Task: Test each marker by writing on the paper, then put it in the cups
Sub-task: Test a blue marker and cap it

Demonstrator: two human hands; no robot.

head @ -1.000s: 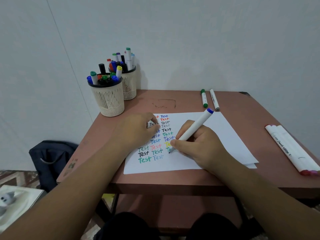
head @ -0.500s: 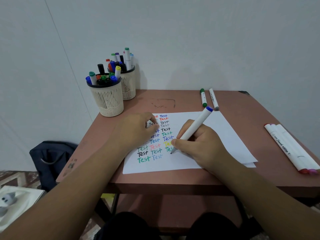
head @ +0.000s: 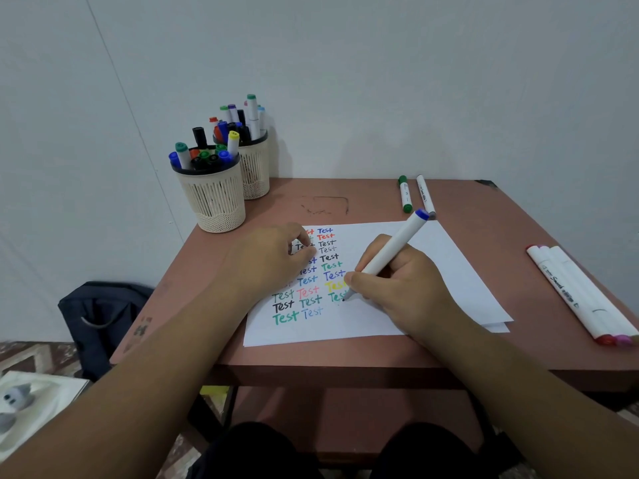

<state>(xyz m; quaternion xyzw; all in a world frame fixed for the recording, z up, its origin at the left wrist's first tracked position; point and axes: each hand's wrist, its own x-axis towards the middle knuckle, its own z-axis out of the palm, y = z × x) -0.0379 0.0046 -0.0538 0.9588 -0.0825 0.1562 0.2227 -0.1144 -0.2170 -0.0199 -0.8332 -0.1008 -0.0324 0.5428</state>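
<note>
The right hand point(head: 397, 288) still pinches the blue-capped marker point(head: 390, 252), tip on the paper point(head: 432, 271) slightly lower than before. The left hand point(head: 273, 261), fingers loosely curled, keeps resting on the paper.

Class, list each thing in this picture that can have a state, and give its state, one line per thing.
Right hand: grips the blue-capped marker.
Blue-capped marker: tilted, tip on the paper.
Left hand: rests on the paper, fingers curled.
Paper: flat, partly filled with "Test" words.
Near cup: upright, full of markers.
Far cup: upright, full of markers.
Two markers at the back: lying, capped.
Markers at the right edge: lying side by side.
</note>
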